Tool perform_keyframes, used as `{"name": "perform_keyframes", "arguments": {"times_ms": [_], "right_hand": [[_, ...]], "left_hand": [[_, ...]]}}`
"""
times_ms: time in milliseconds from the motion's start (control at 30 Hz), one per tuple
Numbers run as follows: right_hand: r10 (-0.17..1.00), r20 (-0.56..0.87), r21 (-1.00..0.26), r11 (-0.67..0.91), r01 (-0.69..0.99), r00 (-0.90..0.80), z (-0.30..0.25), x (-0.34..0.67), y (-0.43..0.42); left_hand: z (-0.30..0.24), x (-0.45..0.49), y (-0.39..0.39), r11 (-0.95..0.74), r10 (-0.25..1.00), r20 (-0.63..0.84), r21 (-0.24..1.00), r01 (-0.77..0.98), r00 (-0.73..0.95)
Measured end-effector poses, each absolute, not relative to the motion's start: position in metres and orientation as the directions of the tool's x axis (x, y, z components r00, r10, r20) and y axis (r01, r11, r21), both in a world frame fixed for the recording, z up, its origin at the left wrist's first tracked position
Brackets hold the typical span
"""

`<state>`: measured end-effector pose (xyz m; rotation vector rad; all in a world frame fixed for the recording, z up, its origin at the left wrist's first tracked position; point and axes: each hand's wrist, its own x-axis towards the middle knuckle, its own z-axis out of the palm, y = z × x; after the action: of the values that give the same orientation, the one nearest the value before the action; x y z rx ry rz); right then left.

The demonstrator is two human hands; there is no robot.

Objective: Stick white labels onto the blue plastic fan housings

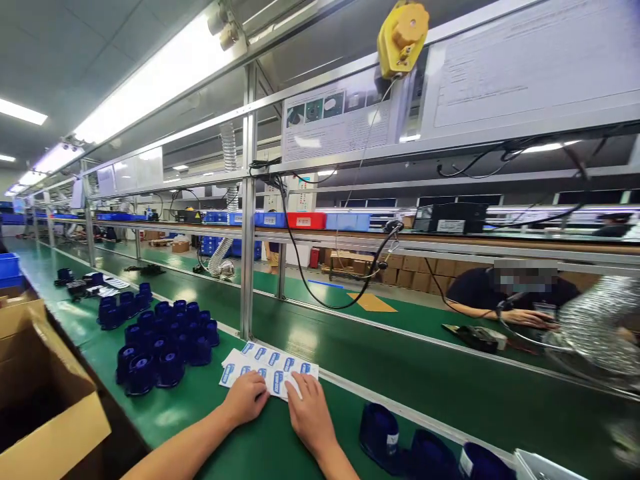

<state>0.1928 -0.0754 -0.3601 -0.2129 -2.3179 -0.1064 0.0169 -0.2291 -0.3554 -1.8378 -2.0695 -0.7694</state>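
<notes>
Far left there's an open brown cardboard box [45,393] sitting at the edge of the green belt surface [210,413]. Just past it is a tight bunch of dark blue plastic cup-shaped housings [160,340], standing upright and touching each other. Next comes the left hand [247,398], knuckles up and loosely curled, fingertips tucked onto the near edge of the fanned white sheets of small blue-and-white stickers [270,363]. Honestly can't tell if it's pinching a sheet or just resting there. The sheets lie flat on the surface right in front of the person, between the housings and the aluminium upright post [247,267]. The fan's long axis runs roughly left to right along the belt, and the single sheets point away from the person, slanting a bit to the right. The right hand [311,413] is spread open and fairly flat, fingers stretched onto the right end of the fan, gripping nothing. To me this looks like the sheets being held down and sorted at a corner. Lifting one sticker would call for a fingertip under an edge while the other hand keeps the sheet pinned. Further right, three more dark blue housings [380,433] sit near the belt's front edge, well apart from the sheets. Across the line, a person in a dark shirt [480,290] leans over their own station.
</notes>
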Motion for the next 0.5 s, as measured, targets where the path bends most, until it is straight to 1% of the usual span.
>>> {"name": "perform_keyframes", "arguments": {"times_ms": [33, 100, 200, 300, 400, 500], "right_hand": [[0.133, 0.717, 0.013, 0.979, 0.204, -0.684, -0.36, 0.178, -0.074], [0.195, 0.692, 0.002, 0.962, 0.272, -0.695, -0.36, 0.154, -0.069], [0.27, 0.657, -0.012, 0.937, 0.349, -0.704, -0.36, 0.135, -0.061], [0.261, 0.623, 0.011, 0.94, 0.342, -0.737, -0.358, 0.132, -0.059], [0.202, 0.604, 0.045, 0.957, 0.286, -0.771, -0.357, 0.134, -0.057], [0.176, 0.632, 0.053, 0.962, 0.269, -0.755, -0.368, 0.13, -0.047]], "left_hand": [[-0.357, 0.017, -0.23, 0.06, 0.833, 0.525, 0.227, 0.972, -0.174], [-0.359, 0.016, -0.231, 0.064, 0.833, 0.519, 0.254, 0.965, -0.191], [-0.362, 0.016, -0.229, 0.069, 0.844, 0.501, 0.258, 0.964, -0.194], [-0.365, 0.016, -0.223, 0.092, 0.862, 0.468, 0.235, 0.968, -0.195], [-0.37, 0.013, -0.218, 0.125, 0.876, 0.435, 0.209, 0.97, -0.207], [-0.379, 0.007, -0.213, 0.153, 0.885, 0.411, 0.188, 0.97, -0.219]]}}
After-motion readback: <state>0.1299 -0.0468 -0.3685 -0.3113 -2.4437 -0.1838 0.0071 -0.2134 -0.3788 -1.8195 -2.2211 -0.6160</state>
